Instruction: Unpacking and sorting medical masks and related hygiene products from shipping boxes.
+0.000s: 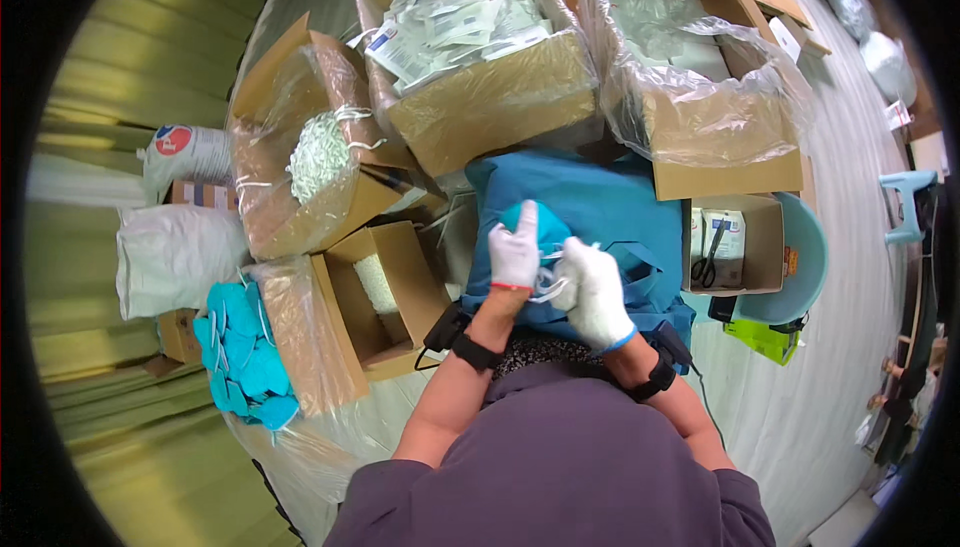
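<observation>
Bending over the blue bag [640, 212], the person in the head view worked with both gloved hands near its middle. The teal mask [552, 231] lay above the bag, between the hands. The left hand [513, 255] was clamped on its left side, the index finger laid straight along the shell. The right hand [592, 292] was curled close at the mask's lower right; a white strap [546, 287] looped between the two hands, but whether the right fingers pinched it could not be made out.

The mask would likely have handled as very light, with a shell stiff enough to keep its domed shape yet soft enough to dent under a hard squeeze. Its rim looked the best place to hold, with light pressure, leaving the dome uncrushed. The strap seemed limp and thin, apt to slide through knitted gloves or tangle, so a pinch near its end would have served better than a full fist. Similar masks sat in a loose pile [245, 362] to the left, their straps trailing.
</observation>
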`<action>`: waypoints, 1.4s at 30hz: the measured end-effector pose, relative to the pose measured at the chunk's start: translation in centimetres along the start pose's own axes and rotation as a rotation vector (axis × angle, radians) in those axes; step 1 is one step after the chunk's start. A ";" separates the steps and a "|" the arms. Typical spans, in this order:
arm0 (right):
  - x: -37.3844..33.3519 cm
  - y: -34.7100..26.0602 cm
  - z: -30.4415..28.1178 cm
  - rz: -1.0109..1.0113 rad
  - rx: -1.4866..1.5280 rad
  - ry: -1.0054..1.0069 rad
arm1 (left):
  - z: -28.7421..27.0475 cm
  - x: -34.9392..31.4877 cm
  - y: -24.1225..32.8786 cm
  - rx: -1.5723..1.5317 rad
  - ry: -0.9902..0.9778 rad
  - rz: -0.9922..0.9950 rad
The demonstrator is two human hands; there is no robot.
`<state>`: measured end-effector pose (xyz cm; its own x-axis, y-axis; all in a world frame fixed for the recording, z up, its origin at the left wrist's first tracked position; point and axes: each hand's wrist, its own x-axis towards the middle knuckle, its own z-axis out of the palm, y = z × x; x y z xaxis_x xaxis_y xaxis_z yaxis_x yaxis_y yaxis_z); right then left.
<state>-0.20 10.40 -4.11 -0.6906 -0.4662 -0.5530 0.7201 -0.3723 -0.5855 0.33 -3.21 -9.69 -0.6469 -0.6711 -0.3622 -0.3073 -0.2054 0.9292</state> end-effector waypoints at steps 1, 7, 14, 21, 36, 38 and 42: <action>-0.1 -0.9 0.1 -0.006 0.133 0.060 | 1.5 -2.1 1.9 -0.092 -0.038 0.003; -1.3 -3.7 0.8 0.045 0.443 0.132 | 1.8 -2.1 0.9 -0.226 -0.036 -0.075; 0.0 -2.8 0.1 -0.575 -0.958 -0.014 | 0.3 -0.7 1.2 0.026 -0.012 -0.172; 1.2 -0.1 1.3 -0.340 -0.590 -0.232 | -0.6 1.4 -1.1 0.107 0.178 -0.250; -6.9 -9.0 -4.7 -0.428 -0.869 0.193 | -6.4 4.1 -0.9 0.302 0.080 -0.063; -5.3 -8.7 -8.6 -0.381 -0.815 0.317 | -9.8 4.9 -5.1 -0.081 -0.061 -0.125; -4.1 -5.6 -14.3 -0.330 -0.476 0.415 | -13.2 2.1 -3.6 -0.067 0.050 0.007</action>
<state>-2.36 25.87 -7.01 -0.9042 -0.0100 -0.4269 0.4270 -0.0064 -0.9042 9.29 -13.29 -12.79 -0.6128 -0.7069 -0.3532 -0.2545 -0.2467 0.9351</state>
